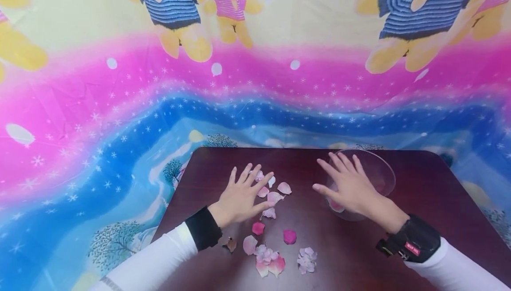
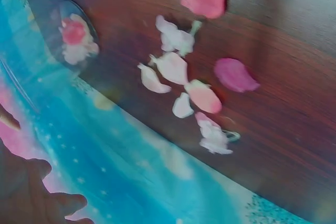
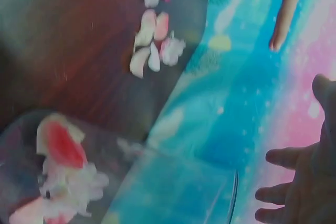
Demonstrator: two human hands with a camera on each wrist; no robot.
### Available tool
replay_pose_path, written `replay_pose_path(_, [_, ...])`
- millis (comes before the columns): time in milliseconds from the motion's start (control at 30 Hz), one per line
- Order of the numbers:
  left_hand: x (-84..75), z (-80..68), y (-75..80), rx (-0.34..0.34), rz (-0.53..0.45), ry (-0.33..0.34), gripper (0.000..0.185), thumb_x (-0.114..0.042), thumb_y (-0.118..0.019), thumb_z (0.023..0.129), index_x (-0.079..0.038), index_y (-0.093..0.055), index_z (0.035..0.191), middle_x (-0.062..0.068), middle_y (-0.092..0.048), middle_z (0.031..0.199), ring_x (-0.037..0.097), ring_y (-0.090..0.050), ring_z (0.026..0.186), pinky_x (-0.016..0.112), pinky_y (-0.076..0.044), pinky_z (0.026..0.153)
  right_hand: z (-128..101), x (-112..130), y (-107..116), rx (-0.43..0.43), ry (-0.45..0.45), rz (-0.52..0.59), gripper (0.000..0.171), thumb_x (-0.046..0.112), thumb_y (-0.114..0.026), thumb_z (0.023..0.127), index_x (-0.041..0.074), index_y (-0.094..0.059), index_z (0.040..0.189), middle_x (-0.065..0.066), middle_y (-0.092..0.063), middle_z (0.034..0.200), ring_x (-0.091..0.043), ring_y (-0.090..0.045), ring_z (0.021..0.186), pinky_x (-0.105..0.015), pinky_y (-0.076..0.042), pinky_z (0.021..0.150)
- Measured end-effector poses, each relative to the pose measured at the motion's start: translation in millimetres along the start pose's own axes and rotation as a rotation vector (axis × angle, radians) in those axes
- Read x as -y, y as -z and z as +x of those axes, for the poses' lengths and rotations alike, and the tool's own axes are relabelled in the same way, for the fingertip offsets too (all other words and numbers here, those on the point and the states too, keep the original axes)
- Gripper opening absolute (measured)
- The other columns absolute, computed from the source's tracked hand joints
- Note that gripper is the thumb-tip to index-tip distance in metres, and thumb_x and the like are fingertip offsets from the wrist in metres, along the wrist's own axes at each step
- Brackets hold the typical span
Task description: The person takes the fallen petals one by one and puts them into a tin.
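Pink and white flower petals lie scattered on a dark wooden table. My left hand hovers over the upper petals with its fingers spread and straight, holding nothing. My right hand is spread flat above a clear glass bowl that has a few petals at its bottom. In the left wrist view the scattered petals and the bowl show from above. The right wrist view shows my right hand's fingers at the lower right edge.
More petals and a small blossom lie nearer the table's front. A dried brown petal lies by my left sleeve. A bright cartoon-bear cloth hangs behind and beside the table.
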State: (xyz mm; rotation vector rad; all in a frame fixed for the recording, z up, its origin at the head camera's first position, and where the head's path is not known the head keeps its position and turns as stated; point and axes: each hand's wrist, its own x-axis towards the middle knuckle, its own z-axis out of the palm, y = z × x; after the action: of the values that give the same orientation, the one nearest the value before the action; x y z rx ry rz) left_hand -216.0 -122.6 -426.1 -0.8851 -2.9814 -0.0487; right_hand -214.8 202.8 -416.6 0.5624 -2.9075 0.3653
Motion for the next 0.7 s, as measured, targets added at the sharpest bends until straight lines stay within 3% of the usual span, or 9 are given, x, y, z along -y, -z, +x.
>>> replay_pose_path(267, [20.4, -6.9, -2.7, -0.031, -0.004, 0.016, 0.076, -0.066, -0.05, 0.096, -0.028, -0.033, 0.159, 0.013, -0.029, 0.167, 0.038, -0.022, 0.156, 0.067, -0.017, 0.122, -5, 26, -19, -0.008, 0.113, -0.021, 0.084, 0.072, -0.056, 0.089, 0.024, -0.041, 0.156, -0.017, -0.034, 0.164, -0.042, -0.024, 0.154, -0.067, -0.008, 0.123])
replay_pose_path(700, [22.3, -15.8, -13.1, -0.006, -0.001, 0.034, 0.078, -0.067, -0.05, 0.095, -0.028, -0.03, 0.16, 0.013, -0.029, 0.167, 0.038, -0.022, 0.156, 0.063, -0.017, 0.124, -12, 39, -47, -0.015, 0.148, -0.015, 0.084, 0.073, -0.057, 0.088, 0.025, -0.042, 0.155, -0.017, -0.038, 0.162, -0.042, -0.029, 0.153, -0.065, -0.014, 0.123])
